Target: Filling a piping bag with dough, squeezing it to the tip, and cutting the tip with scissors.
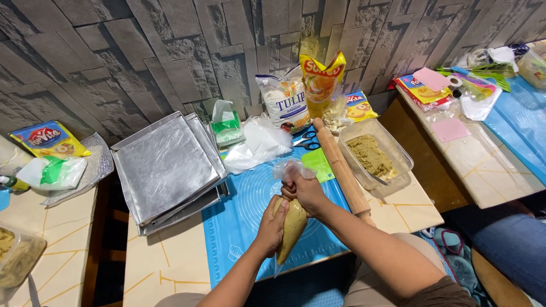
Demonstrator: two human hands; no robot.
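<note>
Squeezing over the blue mat [239, 219] at table centre, both hands work a clear piping bag [292, 224] packed w/ tan-yellow dough, cone-shaped, tip pointing down toward the mat's front edge. Left hand [272, 226] wraps fully round the bag's fat middle; right hand [306, 190] is clenched tight on the twisted plastic top, loose end sticking up.

Stacked metal trays [165, 167] sit left of the mat. Rolling pin [341, 167] lies along its right edge, next to a clear tub of dough [375, 156]. Pkgs at the wall: white flour bag [283, 102], tall yellow-red pouch [321, 79], small yellow packet [357, 107]. Another yellow packet [48, 139] far left. Scissors [307, 139] by the flour.
</note>
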